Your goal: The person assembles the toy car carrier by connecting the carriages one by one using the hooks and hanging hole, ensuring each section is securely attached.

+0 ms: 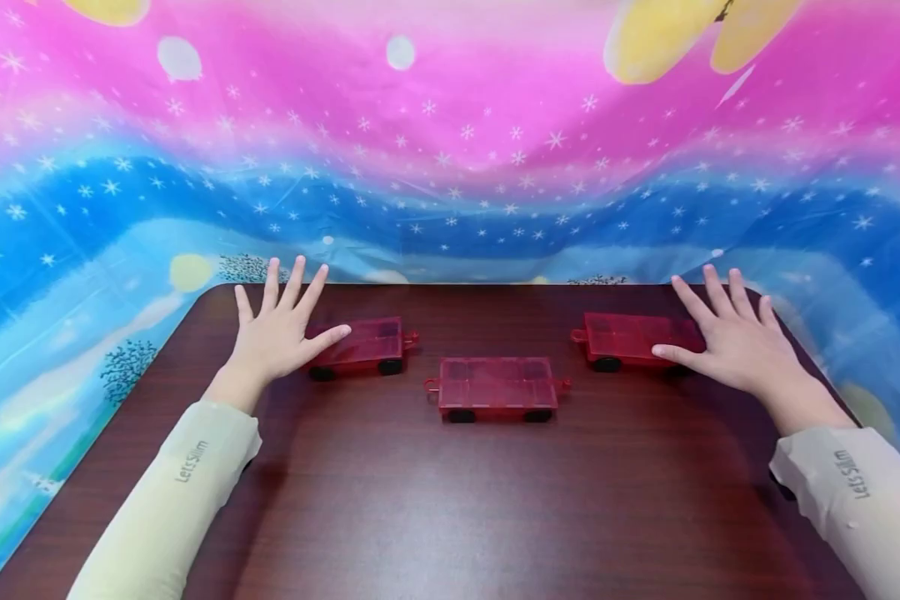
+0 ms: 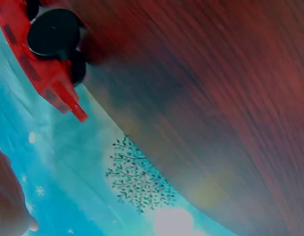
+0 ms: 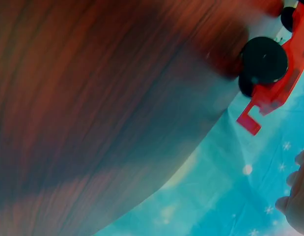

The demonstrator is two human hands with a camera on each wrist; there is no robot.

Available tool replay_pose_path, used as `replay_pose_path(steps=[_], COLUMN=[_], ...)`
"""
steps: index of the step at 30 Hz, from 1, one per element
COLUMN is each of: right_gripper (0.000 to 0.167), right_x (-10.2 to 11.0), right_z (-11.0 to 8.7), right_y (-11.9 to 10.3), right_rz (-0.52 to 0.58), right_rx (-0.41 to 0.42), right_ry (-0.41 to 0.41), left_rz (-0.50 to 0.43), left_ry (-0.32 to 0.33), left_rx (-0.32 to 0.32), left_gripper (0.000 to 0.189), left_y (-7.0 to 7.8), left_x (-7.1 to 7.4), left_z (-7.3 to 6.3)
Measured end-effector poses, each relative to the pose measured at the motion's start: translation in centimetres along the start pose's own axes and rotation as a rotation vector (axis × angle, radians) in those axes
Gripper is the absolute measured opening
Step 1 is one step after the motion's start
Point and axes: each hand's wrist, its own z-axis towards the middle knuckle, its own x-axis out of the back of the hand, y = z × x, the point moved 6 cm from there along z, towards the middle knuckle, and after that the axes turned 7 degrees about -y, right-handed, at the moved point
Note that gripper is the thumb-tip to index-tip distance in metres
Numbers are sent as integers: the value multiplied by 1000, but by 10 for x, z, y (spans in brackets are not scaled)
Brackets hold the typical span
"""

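Observation:
Three see-through red toy wagons with black wheels stand on a dark wooden table. The middle wagon (image 1: pixel 498 385) is nearest, with a small hook at each end. My left hand (image 1: pixel 270 337) has its fingers spread, and its thumb overlaps the left wagon (image 1: pixel 375 340) in the head view. Likewise spread, my right hand (image 1: pixel 742 346) partly covers the right wagon (image 1: pixel 618 336). Neither hand holds anything. In the left wrist view a wagon's end and black wheel (image 2: pixel 54 33) show at the upper left; the right wrist view has a wheel (image 3: pixel 263 60) at the upper right.
The wood-grain table (image 1: pixel 450 500) has rounded far corners. Behind and beside it hangs a pink and blue cloth (image 1: pixel 450 183) printed with snowflakes, pale dots and bushes. Pale sleeves cover both forearms.

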Motion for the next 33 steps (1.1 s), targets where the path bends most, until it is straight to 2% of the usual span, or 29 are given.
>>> replay_pose_path(steps=[15,23,27,33], right_gripper=[102,100,98,95], right_x=[-13,-21,-22,-23], right_z=[13,17,19,21], right_y=[-38,-51,-55,-61], right_rz=[2,15,16,12], right_rx=[124,163,177,202], right_ry=[-97,-135,-146,-154], left_rz=[-32,-49,-29,-2], left_ry=[-21,-13,-15,-45], left_rx=[-127,-236,-290,-374], left_gripper=[91,92,90,89], left_y=[43,72,87,112], left_x=[-2,-3,-7,-13], left_z=[-2,-4,-4,-4])
